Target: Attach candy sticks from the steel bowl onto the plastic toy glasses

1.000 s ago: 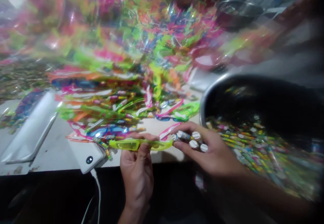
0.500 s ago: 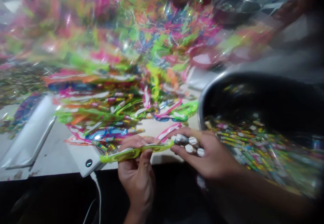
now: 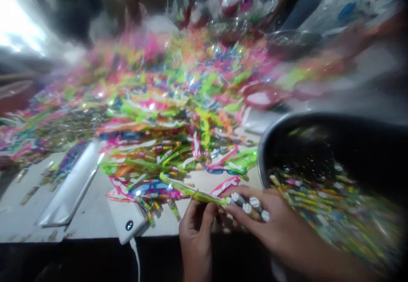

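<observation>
My left hand [image 3: 197,227] is closed, pinching a pair of yellow-green plastic toy glasses [image 3: 182,187] between thumb and fingers. Seen nearly edge-on, the glasses slant up to the left over the table's front edge. My right hand [image 3: 269,214] is wrapped round several small tubes with white ends [image 3: 249,209]. Its thumb and forefinger meet at the right end of the glasses, close to one tube; whether that tube is joined to the glasses I cannot tell. Just beyond my hands lies a pink toy-glasses frame [image 3: 225,185].
A large metal basin [image 3: 262,163] at right holds many colourful tubes [image 3: 318,205]. Heaped plastic toys [image 3: 153,108] cover the table [image 3: 28,218]. A white power bank [image 3: 127,218] with a cable and a clear plastic packet [image 3: 72,188] lie at left. Blurred people are at the back.
The view has tilted up and shifted left, showing more background. The toy glasses have turned from nearly level to slanting, and my left hand has moved closer to my right.
</observation>
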{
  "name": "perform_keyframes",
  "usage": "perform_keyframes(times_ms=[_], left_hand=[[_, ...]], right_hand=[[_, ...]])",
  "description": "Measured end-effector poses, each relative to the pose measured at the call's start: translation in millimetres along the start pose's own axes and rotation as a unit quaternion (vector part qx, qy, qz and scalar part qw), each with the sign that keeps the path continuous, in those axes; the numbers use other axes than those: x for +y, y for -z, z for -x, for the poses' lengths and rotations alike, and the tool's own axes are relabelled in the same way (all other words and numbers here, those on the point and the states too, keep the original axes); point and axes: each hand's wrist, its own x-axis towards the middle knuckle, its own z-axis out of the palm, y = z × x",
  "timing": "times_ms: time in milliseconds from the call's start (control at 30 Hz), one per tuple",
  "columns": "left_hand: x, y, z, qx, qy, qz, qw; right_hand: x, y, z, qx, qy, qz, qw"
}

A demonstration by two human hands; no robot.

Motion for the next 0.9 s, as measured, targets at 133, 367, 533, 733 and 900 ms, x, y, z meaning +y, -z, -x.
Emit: perform_keyframes(times_ms=[133, 367, 533, 733, 900], left_hand=[[56.1, -6.2, -56.8, -0.009, -0.093, -0.003, 0.996], [153.1, -23.6, -135.5, -0.042, -0.203, -0.020, 0.978], [61.9, -7.9, -73.6, -0.056, -0.245, -0.251, 0.935], [-58.6, 14.7, -21.9, -0.180, -0.383, -0.578, 0.698], [-67.5, 12.9, -19.0, -0.155, -0.312, -0.584, 0.733]], right_hand=[[7.8, -6.4, -3.7, 0.035, -0.009, 0.015, 0.999], [5.0, -2.4, -6.0, -0.020, -0.014, -0.024, 0.999], [-3.4, 2.2, -6.4, -0.016, -0.009, -0.153, 0.988], [-6.8, 10.5, -5.3, -0.028, -0.025, -0.250, 0.968], [-1.5, 9.6, -5.2, -0.045, -0.026, -0.287, 0.956]])
